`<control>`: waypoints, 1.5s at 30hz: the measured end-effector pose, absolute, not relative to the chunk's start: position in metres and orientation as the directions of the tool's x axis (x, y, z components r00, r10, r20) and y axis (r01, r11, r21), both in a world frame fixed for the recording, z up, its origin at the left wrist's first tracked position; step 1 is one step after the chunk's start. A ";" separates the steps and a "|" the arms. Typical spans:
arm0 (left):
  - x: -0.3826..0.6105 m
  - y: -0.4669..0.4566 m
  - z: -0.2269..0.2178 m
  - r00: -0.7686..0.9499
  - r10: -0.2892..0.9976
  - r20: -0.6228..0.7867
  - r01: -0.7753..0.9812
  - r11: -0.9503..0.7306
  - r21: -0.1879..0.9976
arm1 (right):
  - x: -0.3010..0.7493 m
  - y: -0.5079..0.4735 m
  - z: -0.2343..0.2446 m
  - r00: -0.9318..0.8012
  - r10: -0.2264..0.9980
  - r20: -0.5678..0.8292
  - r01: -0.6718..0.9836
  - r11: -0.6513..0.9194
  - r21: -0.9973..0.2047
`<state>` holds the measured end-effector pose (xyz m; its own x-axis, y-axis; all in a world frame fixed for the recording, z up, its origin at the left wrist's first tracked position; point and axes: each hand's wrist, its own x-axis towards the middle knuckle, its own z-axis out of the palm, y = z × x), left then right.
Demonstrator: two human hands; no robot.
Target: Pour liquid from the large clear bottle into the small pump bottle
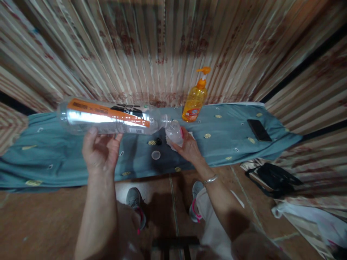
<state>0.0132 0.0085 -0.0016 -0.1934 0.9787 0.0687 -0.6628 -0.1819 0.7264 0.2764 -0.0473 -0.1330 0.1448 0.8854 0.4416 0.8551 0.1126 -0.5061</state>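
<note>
Teal cloth (227, 144) lies under a big clear bottle (108, 118) held sideways — the left hand (102, 150) grips it from below, seemingly to pour, which next calls for a steady neck. Its orange-and-silver label is too blurred to read, as is that on the orange pump bottle (195, 101). The right hand (189, 146) clamps a small clear container (174, 133) at that neck.

No legible lettering or numbers.

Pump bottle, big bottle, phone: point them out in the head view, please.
Pump bottle (193, 101): head view, on its yellow body.
Big bottle (108, 117): head view, on the label around its body.
Phone (259, 130): head view, on its dark upper face.
</note>
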 end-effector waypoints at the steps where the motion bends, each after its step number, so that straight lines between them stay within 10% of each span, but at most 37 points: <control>1: 0.014 0.008 -0.001 -0.204 0.977 0.069 -0.663 -0.190 0.724 | 0.276 -0.047 -0.133 0.146 0.885 0.442 0.855 0.112 -0.506; 45: 0.029 -0.008 0.019 -0.198 0.956 0.217 -0.538 -0.291 0.791 | 0.275 -0.050 -0.127 0.189 0.898 0.397 0.834 0.066 -0.547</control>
